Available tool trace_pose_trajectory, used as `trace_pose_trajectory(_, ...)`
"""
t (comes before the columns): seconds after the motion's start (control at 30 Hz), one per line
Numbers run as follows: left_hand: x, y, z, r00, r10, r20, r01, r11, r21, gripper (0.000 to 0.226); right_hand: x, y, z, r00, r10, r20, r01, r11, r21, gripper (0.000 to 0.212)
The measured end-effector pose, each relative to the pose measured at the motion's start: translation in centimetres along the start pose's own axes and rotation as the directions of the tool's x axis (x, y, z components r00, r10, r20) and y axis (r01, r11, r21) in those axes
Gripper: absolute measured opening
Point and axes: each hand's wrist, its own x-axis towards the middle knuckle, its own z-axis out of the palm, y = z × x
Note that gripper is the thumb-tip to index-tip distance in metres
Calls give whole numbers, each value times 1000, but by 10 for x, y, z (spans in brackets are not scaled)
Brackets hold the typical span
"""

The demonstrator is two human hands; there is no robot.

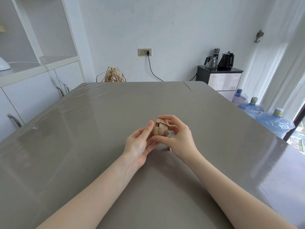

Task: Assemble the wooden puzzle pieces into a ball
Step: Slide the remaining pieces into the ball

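A light-brown wooden puzzle ball (161, 128), made of interlocked curved pieces with seams and a small gap showing, is held just above the grey table (82, 146) between both hands. My left hand (140, 144) presses its fingertips against the ball's left side. My right hand (179, 138) wraps it from the right, forefinger over the top and thumb under the front. A small bit of something (168, 148) peeks out on the table under my right hand; I cannot tell whether it is a loose piece.
The grey table's far edge (140, 82) and right edge (272, 138) are in view. Beyond them stand white cabinets (33, 90), a dark side cabinet with kettles (219, 75) and several blue water bottles (264, 113) on the floor at right.
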Motion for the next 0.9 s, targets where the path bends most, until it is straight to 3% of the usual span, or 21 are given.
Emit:
trace_pose_trajectory(0.23, 0, 4, -1, 999, 12, 43, -12, 1000, 6, 52, -1, -3, -2, 1000, 4, -5, -4, 998, 56, 51)
trace_pose_trajectory(0.4, 1, 5, -3, 997, 8, 78, -13, 998, 56, 28, -1, -2, -3, 1000, -2, -19, 3, 998, 69, 53)
trace_pose_trajectory(0.63, 1, 4, -2, 998, 53, 34, -56, 995, 84, 24, -1, -1, -3, 1000, 1, -11, 0, 998, 65, 54)
trace_pose_trajectory(0.9, -3, 1, 5, 991, 131, 8, -131, 990, 60, 42, -1, -2, -1, 999, -17, -37, 20, 997, 81, 51)
